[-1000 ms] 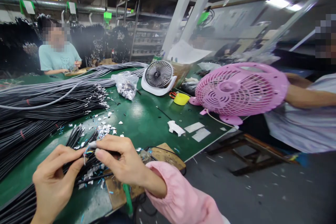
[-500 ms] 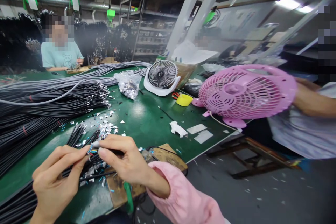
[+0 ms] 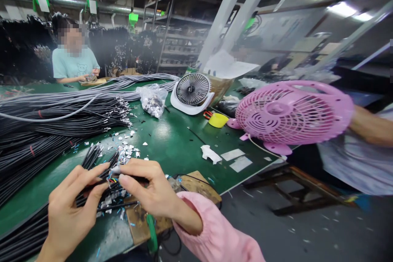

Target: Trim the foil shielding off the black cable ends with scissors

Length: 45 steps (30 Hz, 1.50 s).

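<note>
My right hand (image 3: 150, 182) pinches the end of a black cable between thumb and forefinger. Thin coloured wires (image 3: 112, 180), red, yellow and blue among them, fan out of that end toward my left hand. A grey covering sits at the right forefinger's tip; I cannot make out what it is. My left hand (image 3: 75, 200) is beside the wires, its thumb and forefinger parted and the tips close to the strands. Under both hands lie cut black cables (image 3: 92, 155) and scraps of silver foil (image 3: 127, 153).
Bundles of black cable (image 3: 61, 125) and grey cable (image 3: 123, 84) cover the left side. A bag of small parts (image 3: 153, 100), a white fan (image 3: 192, 94), yellow tape (image 3: 217, 120) and a pink fan (image 3: 291, 110) stand beyond. A wooden board (image 3: 196, 184) lies near my right wrist. Co-workers sit across and right.
My left thumb and forefinger have parted from their pinch on the coloured wires. My right hand keeps its pinch. The whole view has shifted slightly.
</note>
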{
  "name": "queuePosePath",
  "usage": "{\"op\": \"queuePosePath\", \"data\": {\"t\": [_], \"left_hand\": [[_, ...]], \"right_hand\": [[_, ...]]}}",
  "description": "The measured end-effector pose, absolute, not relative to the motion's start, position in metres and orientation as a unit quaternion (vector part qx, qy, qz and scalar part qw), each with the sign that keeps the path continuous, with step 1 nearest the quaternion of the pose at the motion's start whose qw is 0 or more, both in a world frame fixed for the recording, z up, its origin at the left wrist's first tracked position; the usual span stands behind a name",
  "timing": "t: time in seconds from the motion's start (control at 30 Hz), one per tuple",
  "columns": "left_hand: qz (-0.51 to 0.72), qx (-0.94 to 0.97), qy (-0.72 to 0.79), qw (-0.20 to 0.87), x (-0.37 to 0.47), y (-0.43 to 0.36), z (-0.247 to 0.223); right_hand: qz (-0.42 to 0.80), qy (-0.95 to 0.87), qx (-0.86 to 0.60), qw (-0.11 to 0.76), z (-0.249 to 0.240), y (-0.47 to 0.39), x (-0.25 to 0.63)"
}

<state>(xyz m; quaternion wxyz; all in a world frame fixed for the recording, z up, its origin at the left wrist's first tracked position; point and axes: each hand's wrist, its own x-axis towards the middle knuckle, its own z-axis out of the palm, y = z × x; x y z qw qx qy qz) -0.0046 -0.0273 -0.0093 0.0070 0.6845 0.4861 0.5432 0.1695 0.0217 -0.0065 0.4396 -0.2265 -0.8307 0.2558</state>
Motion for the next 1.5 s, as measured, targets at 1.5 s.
{"op": "queuePosePath", "data": {"t": [1.5], "left_hand": [[0.552, 0.646, 0.521, 0.081, -0.002, -0.027, -0.02]], "right_hand": [[0.182, -0.816, -0.279, 0.472, -0.024, 0.022, 0.163]]}}
